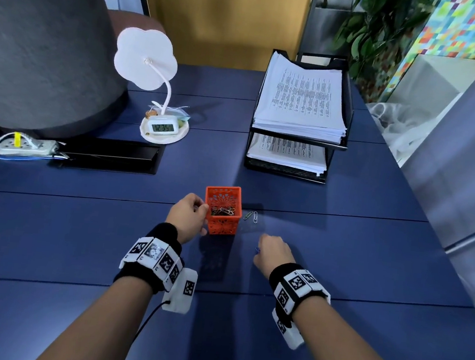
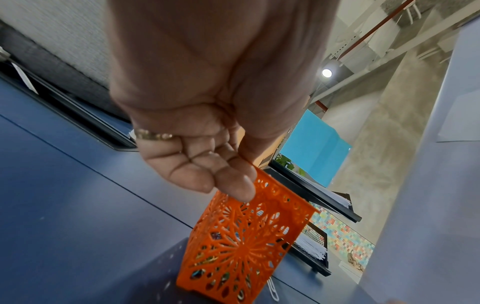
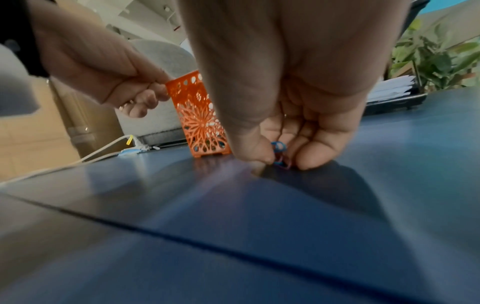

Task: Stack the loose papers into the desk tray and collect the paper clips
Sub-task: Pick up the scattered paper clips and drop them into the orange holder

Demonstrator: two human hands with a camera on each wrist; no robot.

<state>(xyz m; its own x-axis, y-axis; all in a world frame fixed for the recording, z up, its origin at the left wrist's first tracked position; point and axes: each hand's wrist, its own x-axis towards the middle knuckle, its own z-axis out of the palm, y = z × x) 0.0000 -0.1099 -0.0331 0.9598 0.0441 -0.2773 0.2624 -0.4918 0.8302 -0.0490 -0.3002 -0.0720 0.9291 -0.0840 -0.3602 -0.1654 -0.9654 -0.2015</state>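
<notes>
An orange lattice cup (image 1: 223, 209) holding several paper clips stands mid-desk. My left hand (image 1: 190, 216) pinches its left rim between thumb and fingers (image 2: 233, 185). My right hand (image 1: 274, 252) is down on the desk to the right of the cup, thumb and fingers pinching a blue paper clip (image 3: 279, 153) with a pink one against the surface. Two loose clips, one green (image 1: 247, 215) and one silver (image 1: 255, 217), lie just right of the cup. A black two-tier desk tray (image 1: 345, 115) at the back right holds stacked printed papers (image 1: 302, 98) on both levels.
A white flower-shaped lamp with a small clock (image 1: 162, 126) stands at the back left beside a grey partition. A power strip (image 1: 25, 147) and cable lie at the left edge. A plant (image 1: 383, 34) and a bagged bin stand beyond the desk's right side.
</notes>
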